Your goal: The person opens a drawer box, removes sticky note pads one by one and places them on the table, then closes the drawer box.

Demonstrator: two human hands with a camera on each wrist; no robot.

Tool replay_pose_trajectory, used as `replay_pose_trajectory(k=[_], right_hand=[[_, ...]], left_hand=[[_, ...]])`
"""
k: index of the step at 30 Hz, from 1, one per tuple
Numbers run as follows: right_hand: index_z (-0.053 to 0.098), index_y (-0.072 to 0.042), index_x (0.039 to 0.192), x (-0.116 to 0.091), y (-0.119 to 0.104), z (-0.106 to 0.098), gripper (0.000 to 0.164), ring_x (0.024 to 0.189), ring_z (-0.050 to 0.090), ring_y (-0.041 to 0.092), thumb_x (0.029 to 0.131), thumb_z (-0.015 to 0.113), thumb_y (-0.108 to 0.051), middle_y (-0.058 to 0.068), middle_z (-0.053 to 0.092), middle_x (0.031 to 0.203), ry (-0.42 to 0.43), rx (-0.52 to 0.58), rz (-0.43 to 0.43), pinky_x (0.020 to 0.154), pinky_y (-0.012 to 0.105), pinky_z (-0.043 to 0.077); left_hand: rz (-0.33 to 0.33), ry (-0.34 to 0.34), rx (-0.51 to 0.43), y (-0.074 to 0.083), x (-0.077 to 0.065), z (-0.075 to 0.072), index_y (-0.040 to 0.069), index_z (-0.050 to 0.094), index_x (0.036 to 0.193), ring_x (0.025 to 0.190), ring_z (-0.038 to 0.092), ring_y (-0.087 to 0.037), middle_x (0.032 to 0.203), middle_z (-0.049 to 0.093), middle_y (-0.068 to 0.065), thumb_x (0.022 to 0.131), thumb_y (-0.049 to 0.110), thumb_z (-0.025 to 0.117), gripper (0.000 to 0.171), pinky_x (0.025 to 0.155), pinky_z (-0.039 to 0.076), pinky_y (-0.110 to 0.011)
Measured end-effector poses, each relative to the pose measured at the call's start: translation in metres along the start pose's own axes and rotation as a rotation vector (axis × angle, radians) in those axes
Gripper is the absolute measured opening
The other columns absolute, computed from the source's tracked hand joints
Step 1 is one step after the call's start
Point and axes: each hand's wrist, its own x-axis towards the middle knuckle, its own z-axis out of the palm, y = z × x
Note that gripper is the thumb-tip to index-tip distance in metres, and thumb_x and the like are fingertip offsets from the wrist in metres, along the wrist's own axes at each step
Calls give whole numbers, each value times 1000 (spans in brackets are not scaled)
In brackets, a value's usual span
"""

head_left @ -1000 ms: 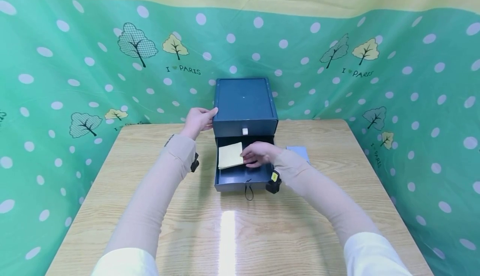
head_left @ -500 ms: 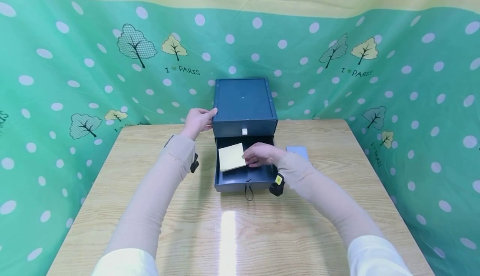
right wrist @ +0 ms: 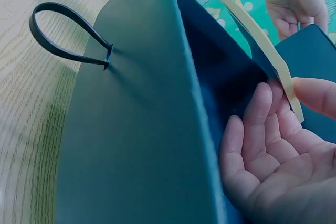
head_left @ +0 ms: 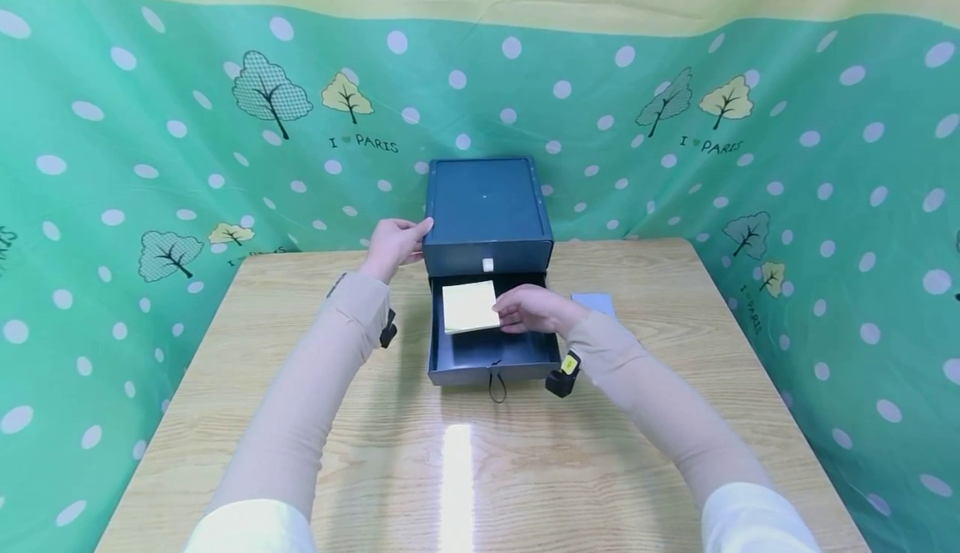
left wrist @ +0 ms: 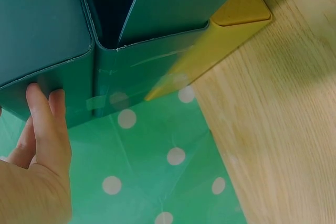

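Observation:
A dark blue two-drawer box (head_left: 487, 203) stands at the back of the table, its lower drawer (head_left: 480, 374) pulled out. My right hand (head_left: 531, 309) pinches a pad of pale yellow notes (head_left: 470, 307) at its right edge, above the drawer. In the right wrist view the thumb (right wrist: 315, 95) lies on one face of the pad and fingers on the other. My left hand (head_left: 393, 244) rests against the box's left side, with its fingers (left wrist: 42, 103) fairly straight on that wall in the left wrist view.
A light blue flat piece (head_left: 595, 303) lies on the table right of the drawer, partly behind my right forearm. A dark loop pull (head_left: 497, 386) hangs from the drawer front, and a white tab (head_left: 488, 264) marks the upper drawer. A green dotted cloth (head_left: 337, 203) hangs behind the table.
My right hand has shifted slightly right, and the yellow note pad has moved right with it and turned a little. The left hand stays at the box's side.

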Motion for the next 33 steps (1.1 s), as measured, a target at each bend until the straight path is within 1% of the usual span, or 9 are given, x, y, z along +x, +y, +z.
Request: replay_pose_trajectory(k=[5,11,13,20,26,33], right_hand=[[57,-13,76,-4,2,-1,23,69,58,10,94,47,-3,-2,58,71,13,17,-5,72,24,52],[58,-14,73,-8,4,-3,26,70,58,10,94,47,-3,-3,59,72,18,12,-15,79,28,51],[58,-15,72,-10,5,-3,27,70,57,10,94,48,-3,-3,59,71,19,15,-21,80,28,51],[59,-15,70,-12,7,-6,29,71,58,10,93,48,-2,-4,61,72,14,35,-24,75,25,52],[61,-16,70,-15,6,-9,31,72,59,10,94,47,-2,-5,63,72,-2,61,-57,74,23,52],[61,-18,71,-21,6,-14,35,72,58,8,95,42,-1,-6,63,72,-37,88,-91,74,22,51]], left_hand=[[1,-6,-11,0,1,-1,-1,51,131,111,61,-27,124,60,-19,93,36,60,54,87,57,-30],[4,-4,-17,-1,2,0,-2,52,131,111,61,-28,124,60,-19,93,36,60,54,87,57,-31],[6,-4,-21,-1,2,0,-2,52,131,111,61,-27,124,61,-19,93,36,60,54,86,57,-30],[3,-5,-17,-1,2,-1,-1,51,131,112,61,-27,125,60,-18,93,36,60,54,87,57,-29],[-5,-2,-10,-1,1,-1,-1,51,132,113,61,-27,126,59,-18,92,37,60,55,87,57,-30],[-2,-3,-21,-2,2,0,-1,53,130,112,61,-28,126,58,-18,92,37,61,54,87,57,-31]])
